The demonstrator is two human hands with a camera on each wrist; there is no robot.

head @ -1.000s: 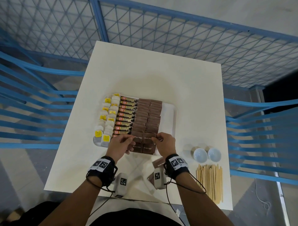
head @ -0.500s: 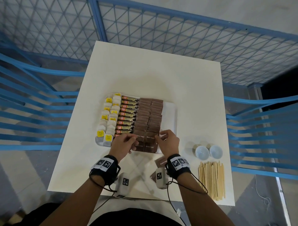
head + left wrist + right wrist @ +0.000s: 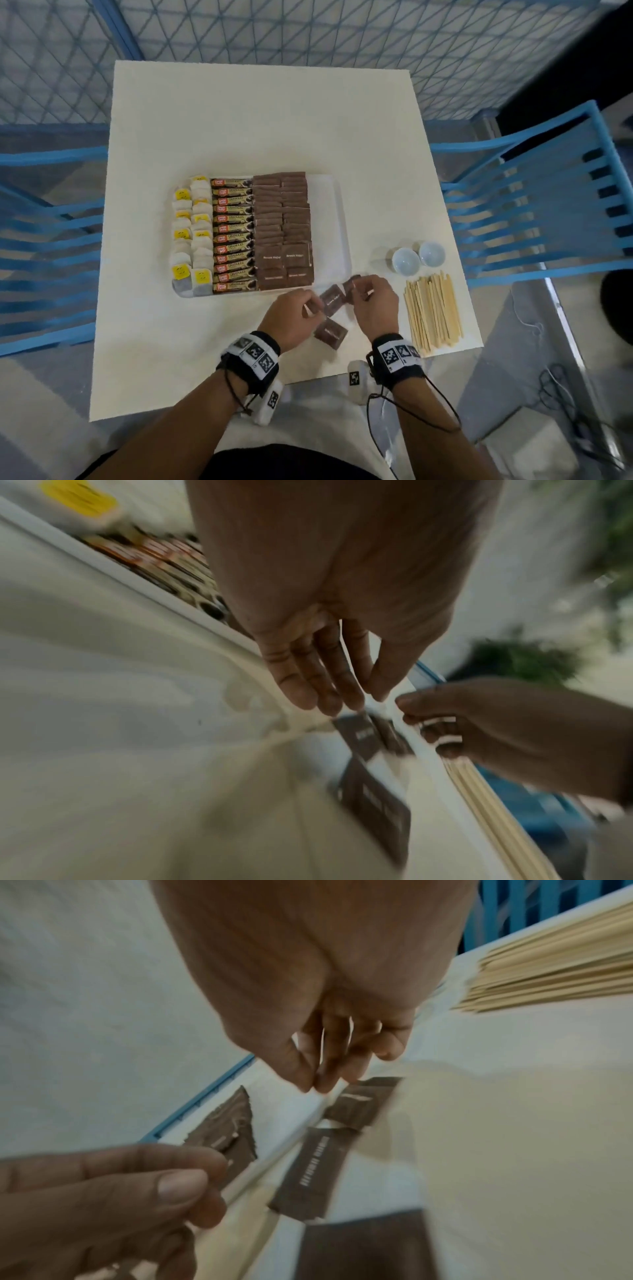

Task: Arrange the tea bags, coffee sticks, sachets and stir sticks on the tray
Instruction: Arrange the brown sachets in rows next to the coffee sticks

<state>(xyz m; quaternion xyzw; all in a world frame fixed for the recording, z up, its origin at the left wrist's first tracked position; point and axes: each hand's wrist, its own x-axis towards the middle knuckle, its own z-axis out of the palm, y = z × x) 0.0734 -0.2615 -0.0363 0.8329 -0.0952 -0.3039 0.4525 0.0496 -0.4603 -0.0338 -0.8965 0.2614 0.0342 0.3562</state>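
Left hand (image 3: 291, 317) and right hand (image 3: 375, 305), fingers curled, reach loose brown sugar sachets (image 3: 334, 301) beside the tray (image 3: 329, 219). Whether either grips one cannot be told.

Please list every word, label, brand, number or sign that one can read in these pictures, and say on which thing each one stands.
"GRANULES": on the black and gold coffee sticks in the white tray.
"Brown Sugar": on the flat brown paper sachets in the tray.
Red brand logo on the coffee sticks: too small to read.
Yellow tags on the white tea bags: print too small to read.
Black and white square markers on the wristbands: patterns, no words.
Wrist views: sachet print blurred.
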